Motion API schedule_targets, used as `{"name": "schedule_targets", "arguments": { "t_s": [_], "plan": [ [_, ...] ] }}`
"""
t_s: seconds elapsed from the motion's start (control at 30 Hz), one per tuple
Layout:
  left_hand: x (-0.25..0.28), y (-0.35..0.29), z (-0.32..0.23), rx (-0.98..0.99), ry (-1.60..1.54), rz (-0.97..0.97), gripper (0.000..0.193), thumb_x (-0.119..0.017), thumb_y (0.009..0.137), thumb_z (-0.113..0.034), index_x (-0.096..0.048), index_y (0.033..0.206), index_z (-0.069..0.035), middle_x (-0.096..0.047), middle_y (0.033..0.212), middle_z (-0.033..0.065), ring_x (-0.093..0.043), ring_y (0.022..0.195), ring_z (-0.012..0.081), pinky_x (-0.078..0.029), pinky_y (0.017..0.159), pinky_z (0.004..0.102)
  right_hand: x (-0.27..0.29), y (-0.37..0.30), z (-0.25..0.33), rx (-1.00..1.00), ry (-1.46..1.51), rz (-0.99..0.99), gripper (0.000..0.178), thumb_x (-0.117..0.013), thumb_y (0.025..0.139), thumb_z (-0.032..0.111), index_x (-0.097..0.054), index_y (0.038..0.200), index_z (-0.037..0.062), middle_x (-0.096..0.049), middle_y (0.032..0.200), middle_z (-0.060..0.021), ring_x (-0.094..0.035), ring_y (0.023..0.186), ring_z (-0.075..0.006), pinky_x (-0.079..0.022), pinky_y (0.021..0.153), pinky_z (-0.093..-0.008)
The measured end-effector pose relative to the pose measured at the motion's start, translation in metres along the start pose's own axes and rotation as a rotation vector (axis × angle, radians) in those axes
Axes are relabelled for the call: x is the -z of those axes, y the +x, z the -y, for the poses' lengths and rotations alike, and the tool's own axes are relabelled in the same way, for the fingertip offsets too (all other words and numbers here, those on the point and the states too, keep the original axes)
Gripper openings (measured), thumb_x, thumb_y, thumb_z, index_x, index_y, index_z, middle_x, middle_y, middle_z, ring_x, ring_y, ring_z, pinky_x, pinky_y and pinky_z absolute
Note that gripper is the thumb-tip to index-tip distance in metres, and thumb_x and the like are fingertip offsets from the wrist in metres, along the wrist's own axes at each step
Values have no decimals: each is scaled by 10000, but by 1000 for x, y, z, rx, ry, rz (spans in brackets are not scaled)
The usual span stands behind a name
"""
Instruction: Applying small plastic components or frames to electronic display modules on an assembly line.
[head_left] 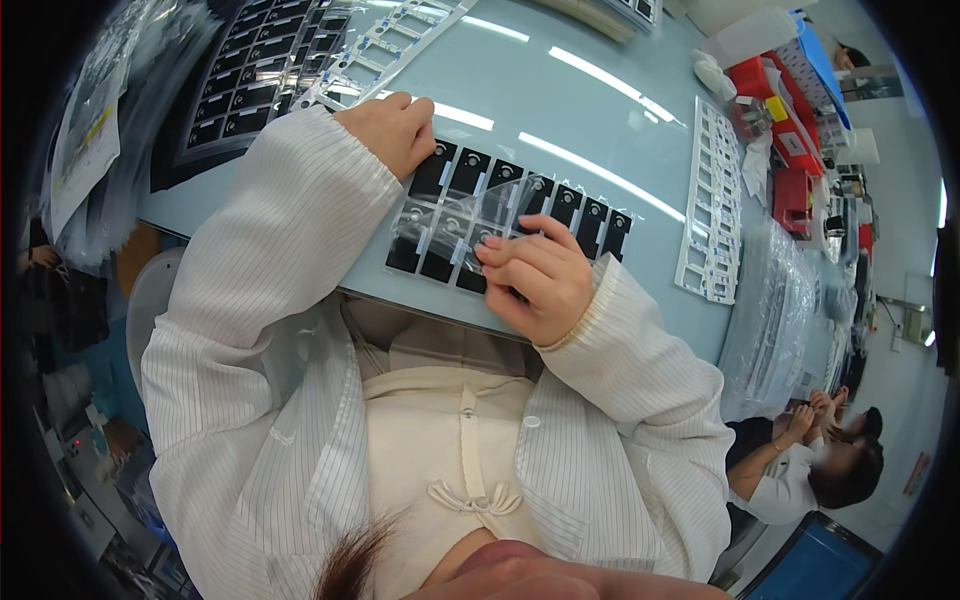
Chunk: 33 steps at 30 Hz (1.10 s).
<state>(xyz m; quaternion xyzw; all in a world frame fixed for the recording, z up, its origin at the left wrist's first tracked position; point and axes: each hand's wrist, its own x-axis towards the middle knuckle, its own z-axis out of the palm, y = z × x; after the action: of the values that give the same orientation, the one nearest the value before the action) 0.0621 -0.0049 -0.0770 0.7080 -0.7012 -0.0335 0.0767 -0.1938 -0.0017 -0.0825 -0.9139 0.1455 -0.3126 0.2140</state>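
Note:
A sheet of black rectangular pieces point(470, 172), each with a small round mark near one end, lies on the table before me in two rows. Over its left and middle part is a crinkled clear plastic film point(452, 228), partly lifted. My right hand point(542, 278) pinches the film between thumb and fingers, above the sheet's near row. At the sheet's far left corner rests my left hand point(393, 132), its fingers curled down; what is under them, if anything, is hidden.
White slotted frames lie on the glossy table point(560, 110): one frame point(710, 200) at right, another point(400, 45) at far left beside more black-piece sheets point(245, 70). Plastic bags point(85, 140) hang left; wrapped stacks point(775, 310) and red bins point(790, 120) stand right. Another person point(800, 470) sits beyond.

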Motion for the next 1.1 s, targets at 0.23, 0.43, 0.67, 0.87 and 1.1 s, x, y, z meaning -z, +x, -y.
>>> {"name": "schedule_targets", "arguments": {
  "t_s": [0.23,0.43,0.67,0.87,1.1],
  "plan": [
    [17,-12,1,8,-82,-1,168,-573,990,-224,-607,1041,-67,-638,951,105,-683,910,263,-564,762,360,-2,-6,-4,-42,103,-24,213,-720,724,-65,-671,904,37,-708,895,-66,-696,870,-224,-521,835,-366],
    [18,-53,11,-369,-223,-98,578,-623,927,-180,-433,1463,-73,-445,1504,147,-386,1421,296,-292,1186,439,3,0,0,-15,25,116,350,-685,741,-83,-664,1083,-6,-660,1020,-114,-653,909,-279,-528,760,-357],
    [13,-60,10,-296,14,143,630,-412,1038,-274,-144,1596,-153,-249,1635,27,-179,1523,195,-105,1254,449,-1,-11,0,105,-69,131,351,-622,804,-53,-656,1153,-27,-618,1335,-139,-576,1269,-337,-445,1087,-445],
    [11,-61,9,-227,129,162,581,-309,1067,-353,-114,1601,-231,-247,1633,-1,-159,1523,173,-57,1265,447,21,-52,-3,1,147,154,348,-634,785,-96,-697,1114,-1,-695,1214,-147,-608,1244,-313,-440,1099,-448],
    [13,-60,7,-219,129,165,582,-334,1055,-314,-155,1599,-212,-250,1635,3,-157,1527,196,-61,1261,446,106,-129,-1,-337,407,155,276,-501,712,-108,-716,834,13,-760,963,-140,-712,1063,-303,-489,1032,-457]
  ]
}}
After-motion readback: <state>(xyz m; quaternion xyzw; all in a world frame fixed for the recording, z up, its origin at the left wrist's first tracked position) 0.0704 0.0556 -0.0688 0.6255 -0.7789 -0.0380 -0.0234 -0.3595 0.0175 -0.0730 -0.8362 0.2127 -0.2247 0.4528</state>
